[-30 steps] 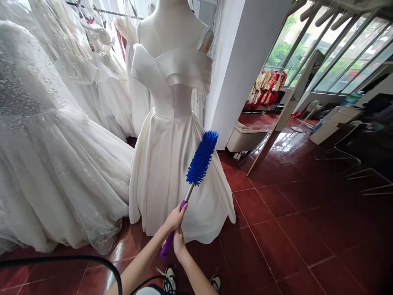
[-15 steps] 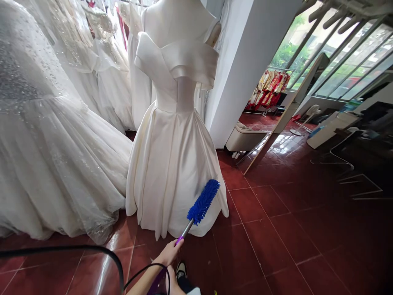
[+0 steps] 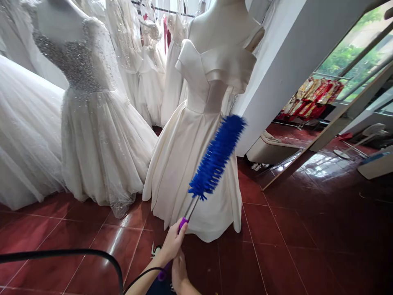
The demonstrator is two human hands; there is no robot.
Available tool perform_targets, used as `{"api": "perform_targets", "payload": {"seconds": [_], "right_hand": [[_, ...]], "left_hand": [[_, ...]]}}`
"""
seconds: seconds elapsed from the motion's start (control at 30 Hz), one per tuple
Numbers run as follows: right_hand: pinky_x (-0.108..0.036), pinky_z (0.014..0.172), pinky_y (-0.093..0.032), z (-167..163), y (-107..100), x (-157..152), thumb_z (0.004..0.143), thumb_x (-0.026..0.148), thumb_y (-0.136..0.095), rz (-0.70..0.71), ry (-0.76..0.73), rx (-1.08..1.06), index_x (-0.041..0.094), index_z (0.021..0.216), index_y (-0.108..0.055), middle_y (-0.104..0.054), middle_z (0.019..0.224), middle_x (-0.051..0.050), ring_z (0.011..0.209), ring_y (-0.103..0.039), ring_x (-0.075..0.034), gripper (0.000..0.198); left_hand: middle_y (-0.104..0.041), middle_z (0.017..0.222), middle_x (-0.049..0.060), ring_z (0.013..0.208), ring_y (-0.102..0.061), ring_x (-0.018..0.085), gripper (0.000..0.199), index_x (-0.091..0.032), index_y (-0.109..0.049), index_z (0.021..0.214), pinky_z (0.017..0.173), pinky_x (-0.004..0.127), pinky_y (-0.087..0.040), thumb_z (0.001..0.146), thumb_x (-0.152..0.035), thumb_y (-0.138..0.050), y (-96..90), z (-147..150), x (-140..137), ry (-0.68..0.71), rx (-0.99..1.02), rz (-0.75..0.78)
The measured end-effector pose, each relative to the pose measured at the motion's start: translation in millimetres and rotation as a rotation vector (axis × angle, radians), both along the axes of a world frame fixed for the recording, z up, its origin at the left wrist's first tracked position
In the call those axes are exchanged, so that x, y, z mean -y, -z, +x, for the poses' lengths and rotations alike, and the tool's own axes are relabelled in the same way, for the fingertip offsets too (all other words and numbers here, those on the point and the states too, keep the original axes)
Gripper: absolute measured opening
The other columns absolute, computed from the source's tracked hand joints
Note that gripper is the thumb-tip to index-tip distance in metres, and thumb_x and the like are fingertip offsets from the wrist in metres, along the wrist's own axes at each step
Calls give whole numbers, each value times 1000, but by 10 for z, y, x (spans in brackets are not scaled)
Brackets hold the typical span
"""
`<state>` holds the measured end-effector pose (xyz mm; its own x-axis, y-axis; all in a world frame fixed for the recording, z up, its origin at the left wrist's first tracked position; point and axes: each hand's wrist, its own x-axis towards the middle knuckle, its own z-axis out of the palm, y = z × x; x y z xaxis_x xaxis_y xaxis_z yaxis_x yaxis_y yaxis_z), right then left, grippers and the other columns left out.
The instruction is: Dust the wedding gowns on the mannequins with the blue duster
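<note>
A duster [image 3: 217, 157] with a fluffy blue head, a metal rod and a purple handle slants up in front of the dress. My left hand [image 3: 174, 241] is closed around the upper part of the purple handle. Lower down, my right hand [image 3: 180, 268] is closed at the handle's lower part, its fingers partly hidden behind my left wrist. The off-shoulder ivory satin dress [image 3: 172, 164] stands on a mannequin [image 3: 219, 26]. The duster's head overlaps the skirt and waist; whether it touches the cloth I cannot tell.
A beaded white gown [image 3: 92, 123] stands to the left, with more gowns [image 3: 153, 78] hanging behind. A white pillar [image 3: 270, 78], a leaning mirror [image 3: 325, 127] and a beige seat [image 3: 272, 152] are at right. A black curved bar [image 3: 92, 253] crosses the lower left above red tiles [image 3: 264, 229].
The duster has risen from the lower skirt toward the waist, its head now larger in view and blurred. My view has turned left, showing more of the beaded gown.
</note>
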<state>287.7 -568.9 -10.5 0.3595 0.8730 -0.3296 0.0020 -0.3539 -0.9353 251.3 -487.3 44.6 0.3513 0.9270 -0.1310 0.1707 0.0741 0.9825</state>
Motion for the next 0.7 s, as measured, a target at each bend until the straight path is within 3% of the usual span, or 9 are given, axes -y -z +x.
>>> {"api": "perform_targets", "payload": {"seconds": [0.07,0.13,0.2,0.27,0.33,0.47,0.57,0.7], "right_hand": [[-34,101,-37,128,-127,-198,82,64,-27,73,27,-18,20,106,-59,-64,108,-10,114,-51,-21,59],[-33,93,-43,289,-205,-438,79,64,-33,50,69,23,20,106,-57,-65,100,-9,105,-56,-21,57],[-29,66,-52,437,-201,-651,79,64,-36,-131,18,29,20,100,-56,-64,74,-3,70,-63,-17,53],[-23,39,-41,521,-122,-783,79,62,-38,-330,-56,-6,20,89,-55,-51,49,5,37,-46,-10,46],[-19,28,-28,514,-12,-818,78,57,-44,-432,-90,-25,19,78,-53,-40,39,10,26,-31,-7,39],[-18,26,-20,266,157,-733,75,47,-52,-492,-90,-6,20,63,-50,-37,35,8,23,-30,-8,30],[-21,29,-24,2,218,-718,71,50,-55,-440,-54,22,21,60,-52,-42,39,6,28,-35,-9,32],[-25,37,-35,-275,196,-948,64,61,-56,-255,24,82,23,63,-58,-51,46,2,38,-47,-14,38]], "left_hand": [[-56,64,2,63,-51,15,47,-19,-51,74,62,25,-41,79,-63,-34,-6,138,-179,-121,137,-84],[-52,56,-1,53,-49,13,53,-20,-46,73,55,25,-40,76,-70,-30,88,247,-417,-159,244,-243],[-49,49,-4,45,-49,13,58,-20,-43,74,50,26,-40,70,-77,-29,280,304,-648,-140,289,-440],[-50,47,-5,44,-51,14,60,-21,-41,75,49,26,-40,66,-80,-30,544,301,-790,-115,279,-649],[-51,47,-5,45,-54,14,58,-21,-40,72,51,25,-41,67,-78,-32,831,235,-796,-106,270,-845],[-53,49,-2,53,-60,15,52,-21,-40,68,54,26,-43,73,-72,-36,1256,-49,-563,-164,326,-1043],[-57,54,1,60,-63,18,52,-21,-41,68,56,28,-46,71,-73,-37,1320,-339,-540,-183,355,-1049],[-62,58,3,64,-65,21,57,-23,-39,70,57,31,-47,63,-79,-38,1039,-695,-999,-53,390,-970]]}}
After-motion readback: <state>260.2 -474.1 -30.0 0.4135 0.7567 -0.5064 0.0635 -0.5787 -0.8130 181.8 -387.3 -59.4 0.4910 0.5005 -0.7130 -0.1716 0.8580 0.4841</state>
